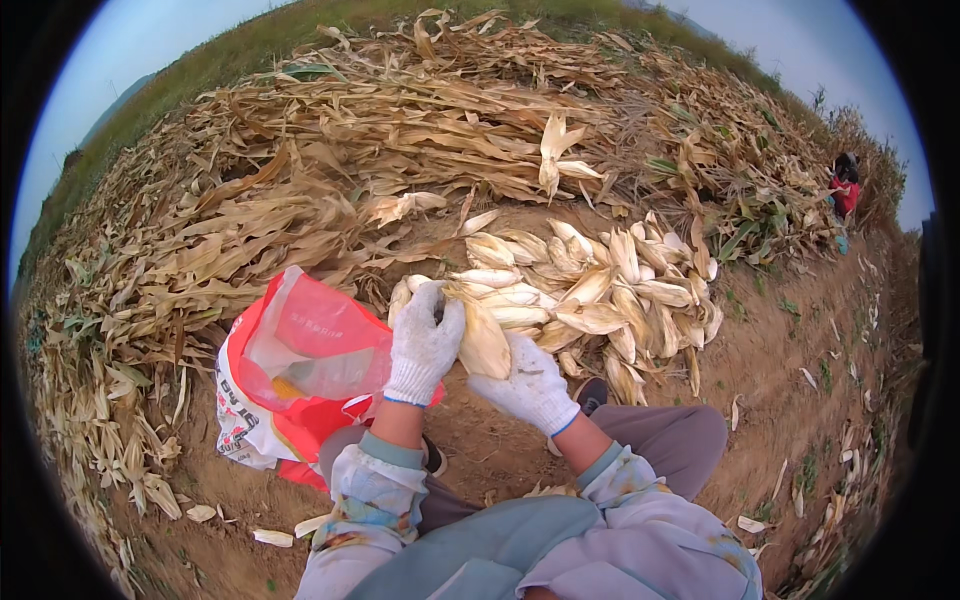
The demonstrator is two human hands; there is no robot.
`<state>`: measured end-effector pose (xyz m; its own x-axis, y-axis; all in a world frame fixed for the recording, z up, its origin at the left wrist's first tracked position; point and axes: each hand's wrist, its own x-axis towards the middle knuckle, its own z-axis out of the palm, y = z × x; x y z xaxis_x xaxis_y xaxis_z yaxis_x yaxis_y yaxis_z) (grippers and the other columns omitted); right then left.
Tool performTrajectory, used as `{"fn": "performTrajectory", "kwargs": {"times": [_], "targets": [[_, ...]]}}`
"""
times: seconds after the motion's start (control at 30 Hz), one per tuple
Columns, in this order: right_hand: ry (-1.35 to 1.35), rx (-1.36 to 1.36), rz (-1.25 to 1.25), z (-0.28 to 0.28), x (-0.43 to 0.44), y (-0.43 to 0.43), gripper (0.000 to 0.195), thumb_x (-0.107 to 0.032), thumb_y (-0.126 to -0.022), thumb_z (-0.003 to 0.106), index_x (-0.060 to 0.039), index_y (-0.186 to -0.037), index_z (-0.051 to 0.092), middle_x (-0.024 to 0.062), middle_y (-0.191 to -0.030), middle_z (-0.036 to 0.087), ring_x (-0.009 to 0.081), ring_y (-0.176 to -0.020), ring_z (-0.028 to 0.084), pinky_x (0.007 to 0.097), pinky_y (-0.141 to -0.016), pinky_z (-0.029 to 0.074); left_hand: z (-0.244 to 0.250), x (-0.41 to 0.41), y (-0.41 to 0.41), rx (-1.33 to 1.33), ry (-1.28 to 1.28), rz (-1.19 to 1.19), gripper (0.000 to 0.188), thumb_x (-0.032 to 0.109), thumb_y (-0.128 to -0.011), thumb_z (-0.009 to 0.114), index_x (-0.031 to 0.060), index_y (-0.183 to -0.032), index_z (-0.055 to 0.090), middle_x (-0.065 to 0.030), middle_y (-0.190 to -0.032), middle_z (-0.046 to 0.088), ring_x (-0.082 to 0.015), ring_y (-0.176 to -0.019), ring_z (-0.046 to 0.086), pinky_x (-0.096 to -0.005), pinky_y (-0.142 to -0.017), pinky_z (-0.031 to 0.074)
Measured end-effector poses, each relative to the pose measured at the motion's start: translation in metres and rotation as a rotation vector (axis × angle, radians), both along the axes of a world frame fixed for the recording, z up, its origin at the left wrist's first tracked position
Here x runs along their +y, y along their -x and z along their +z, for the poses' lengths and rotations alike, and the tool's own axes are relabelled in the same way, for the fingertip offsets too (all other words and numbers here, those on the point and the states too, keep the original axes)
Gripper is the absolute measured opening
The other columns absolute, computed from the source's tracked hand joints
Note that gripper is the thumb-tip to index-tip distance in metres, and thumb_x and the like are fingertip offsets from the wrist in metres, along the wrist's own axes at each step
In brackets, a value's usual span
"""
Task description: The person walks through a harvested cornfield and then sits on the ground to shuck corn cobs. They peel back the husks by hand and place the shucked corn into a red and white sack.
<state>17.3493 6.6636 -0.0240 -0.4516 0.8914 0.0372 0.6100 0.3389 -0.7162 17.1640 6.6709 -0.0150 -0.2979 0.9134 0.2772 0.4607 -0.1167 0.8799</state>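
Note:
An ear of corn in its dry husk is held between my two gloved hands, over the ground in front of me. My left hand, in a white knitted glove, grips its upper end. Against its lower right side lies my right hand, gloved the same way and closed around the husk. Just beyond is a pile of husked-in corn ears. To the left stands a red and white woven sack, its mouth open, with a yellow ear of corn showing inside.
Dry corn stalks and leaves lie in a broad heap beyond the pile. Torn husk pieces are scattered on the bare soil. My shoes and bent knees flank the work spot. Another person in red is far off at the right.

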Motion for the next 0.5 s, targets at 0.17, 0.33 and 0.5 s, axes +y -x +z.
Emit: {"fn": "performTrajectory", "kwargs": {"times": [0.17,0.33,0.5], "targets": [[-0.114,0.130,0.046,-0.011,0.009,0.023,0.049,-0.034,-0.079,0.078,-0.0041,-0.117,0.069,0.0162,-0.104,0.074,0.0343,-0.098,0.071,0.0408,-0.087,0.057,-0.018,0.009,0.012,-0.179,-0.186,0.080,0.028,0.013,-0.093,0.064,-0.0042,-0.115,0.066,-0.0137,-0.090,0.071,-0.0185,-0.079,0.067,-0.0337,-0.076,0.055],[-0.257,0.204,-0.019,-0.015,0.005,0.032,0.045,-0.030,-0.078,0.079,-0.0034,-0.114,0.070,0.0163,-0.103,0.074,0.0328,-0.097,0.072,0.0389,-0.087,0.057,-0.017,0.012,0.019,-0.461,-0.160,0.090,0.025,0.004,-0.091,0.064,-0.0037,-0.115,0.066,-0.0082,-0.097,0.073,-0.0130,-0.086,0.067,-0.0283,-0.079,0.055],[-0.249,0.276,-0.074,-0.009,0.000,0.035,0.046,-0.029,-0.077,0.081,-0.0027,-0.114,0.071,0.0161,-0.101,0.074,0.0330,-0.097,0.071,0.0392,-0.087,0.057,-0.025,0.014,0.019,-0.866,-0.148,0.081,0.026,0.003,-0.092,0.063,-0.0041,-0.117,0.066,-0.0104,-0.110,0.071,-0.0154,-0.097,0.068,-0.0285,-0.085,0.055]]}}
